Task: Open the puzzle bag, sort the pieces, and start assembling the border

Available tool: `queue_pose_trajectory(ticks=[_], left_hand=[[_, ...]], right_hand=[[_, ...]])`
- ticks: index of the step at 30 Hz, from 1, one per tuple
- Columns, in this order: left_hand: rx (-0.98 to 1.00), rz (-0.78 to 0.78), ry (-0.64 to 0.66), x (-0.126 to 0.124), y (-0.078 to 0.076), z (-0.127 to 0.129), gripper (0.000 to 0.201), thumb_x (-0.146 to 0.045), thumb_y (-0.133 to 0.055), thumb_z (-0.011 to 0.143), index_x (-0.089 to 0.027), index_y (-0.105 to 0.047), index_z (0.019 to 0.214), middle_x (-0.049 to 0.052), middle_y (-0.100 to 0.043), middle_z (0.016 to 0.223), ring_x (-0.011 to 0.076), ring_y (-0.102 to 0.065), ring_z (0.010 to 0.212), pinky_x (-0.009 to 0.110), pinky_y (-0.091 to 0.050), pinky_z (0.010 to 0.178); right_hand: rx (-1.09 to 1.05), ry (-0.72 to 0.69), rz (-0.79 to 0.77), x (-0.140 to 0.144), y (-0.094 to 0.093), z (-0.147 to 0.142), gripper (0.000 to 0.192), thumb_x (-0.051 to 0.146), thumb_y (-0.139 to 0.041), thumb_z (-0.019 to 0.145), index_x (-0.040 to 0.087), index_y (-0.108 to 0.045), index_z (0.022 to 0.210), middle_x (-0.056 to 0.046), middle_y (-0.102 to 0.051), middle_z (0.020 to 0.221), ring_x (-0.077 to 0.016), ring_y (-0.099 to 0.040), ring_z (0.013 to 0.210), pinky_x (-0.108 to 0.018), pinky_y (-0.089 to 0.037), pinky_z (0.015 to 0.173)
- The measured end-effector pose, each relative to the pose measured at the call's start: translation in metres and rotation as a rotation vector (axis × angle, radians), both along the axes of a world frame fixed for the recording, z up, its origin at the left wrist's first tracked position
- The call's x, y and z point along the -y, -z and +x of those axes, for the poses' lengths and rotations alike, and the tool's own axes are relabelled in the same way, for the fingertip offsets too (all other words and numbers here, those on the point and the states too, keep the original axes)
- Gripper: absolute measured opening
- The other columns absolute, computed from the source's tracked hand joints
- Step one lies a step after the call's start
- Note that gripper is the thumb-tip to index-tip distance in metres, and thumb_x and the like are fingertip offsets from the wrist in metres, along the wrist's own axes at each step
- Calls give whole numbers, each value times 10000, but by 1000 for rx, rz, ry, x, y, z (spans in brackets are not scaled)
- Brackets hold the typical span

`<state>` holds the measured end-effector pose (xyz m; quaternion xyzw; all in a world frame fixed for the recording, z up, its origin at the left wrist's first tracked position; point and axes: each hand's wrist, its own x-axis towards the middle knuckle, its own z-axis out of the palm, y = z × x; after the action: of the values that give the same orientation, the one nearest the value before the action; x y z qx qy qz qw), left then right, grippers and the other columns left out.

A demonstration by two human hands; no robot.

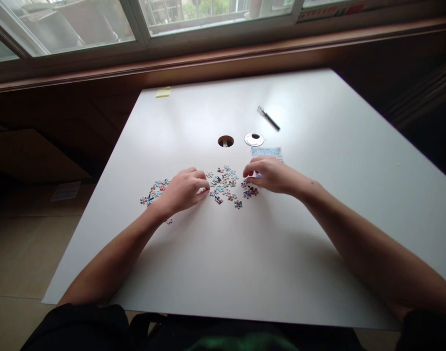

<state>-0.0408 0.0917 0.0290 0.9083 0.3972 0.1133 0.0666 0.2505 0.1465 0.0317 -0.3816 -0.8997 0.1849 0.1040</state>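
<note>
Small jigsaw puzzle pieces (225,181) lie loose in a pile at the middle of the white table. At the pile's left edge is my left hand (186,190), thumb and fingers drawn together; whatever they may hold is too small to make out. Partly behind that hand and wrist lies another group of puzzle pieces (155,190). On the other side, my right hand (270,173) hovers over a smaller cluster of puzzle pieces (250,191), its bent fingers apart from the thumb. It partly covers a light blue printed card or packet (266,153).
Beyond the pieces, the white table (223,273) has a round hole (225,141) with its metal cover (254,139) beside it. A black pen (269,118) lies farther back. Yellow tape (163,92) marks the far left corner, below a window (215,12).
</note>
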Motion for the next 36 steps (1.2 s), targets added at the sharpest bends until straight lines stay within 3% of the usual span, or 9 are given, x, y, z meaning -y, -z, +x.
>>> queue_pose_trajectory(ticks=[4, 9, 16, 20, 26, 31, 33, 36], left_hand=[[43, 69, 31, 5, 9, 11, 220, -275, -544, 993, -255, -732, 1106, 79, -662, 1077, 204, -551, 938, 340, -451, 847], [43, 50, 51, 6, 15, 15, 228, -271, -523, 1008, -260, -750, 1003, 57, -685, 1013, 207, -545, 948, 341, -438, 856], [44, -18, 42, 2, 5, 4, 176, -207, -569, 969, -233, -741, 995, 58, -706, 1000, 209, -564, 957, 336, -451, 852], [58, -38, 113, 5, 0, 4, 129, -255, -614, 949, -230, -739, 971, 57, -698, 985, 210, -578, 948, 330, -455, 847], [-6, -73, 220, 8, 1, 11, 123, -217, -618, 949, -225, -739, 972, 57, -683, 965, 204, -588, 944, 331, -451, 885], [-16, -187, 252, 5, -11, 2, 47, -245, -685, 896, -223, -726, 905, 32, -687, 900, 205, -586, 937, 334, -447, 899], [-10, -216, 235, 2, -16, -6, 50, -238, -678, 892, -225, -725, 904, 26, -690, 904, 196, -589, 923, 327, -452, 890], [26, -141, 104, -4, -15, -16, 116, -241, -624, 929, -216, -737, 918, 41, -692, 945, 197, -585, 919, 328, -461, 865]], right_hand=[[77, -30, -59, 2, -5, 1, 99, 217, -635, 857, 205, -701, 783, -41, -686, 834, -194, -605, 772, -307, -419, 682], [221, -65, -110, 8, -10, 0, 62, 235, -706, 812, 214, -684, 759, -23, -674, 775, -197, -594, 747, -310, -398, 661], [225, -101, -91, 11, -11, -1, 97, 132, -630, 812, 200, -649, 745, -34, -658, 824, -187, -579, 769, -305, -397, 676], [208, -87, -90, 13, -17, -1, 54, 147, -629, 816, 200, -625, 810, -35, -649, 832, -190, -571, 764, -298, -391, 662], [221, -251, -223, 32, -30, -13, 129, 74, -608, 790, 199, -608, 823, -32, -628, 854, -173, -559, 768, -271, -393, 668], [263, -351, -362, 37, -32, -17, 247, 8, -580, 739, 186, -623, 905, -50, -628, 951, -171, -570, 812, -262, -394, 676], [244, -334, -368, 33, -32, -13, 242, 18, -569, 755, 185, -622, 922, -59, -626, 993, -180, -569, 852, -271, -402, 706], [241, -224, -288, 22, -31, -4, 153, 74, -552, 811, 185, -623, 889, -73, -627, 986, -202, -561, 875, -298, -400, 731]])
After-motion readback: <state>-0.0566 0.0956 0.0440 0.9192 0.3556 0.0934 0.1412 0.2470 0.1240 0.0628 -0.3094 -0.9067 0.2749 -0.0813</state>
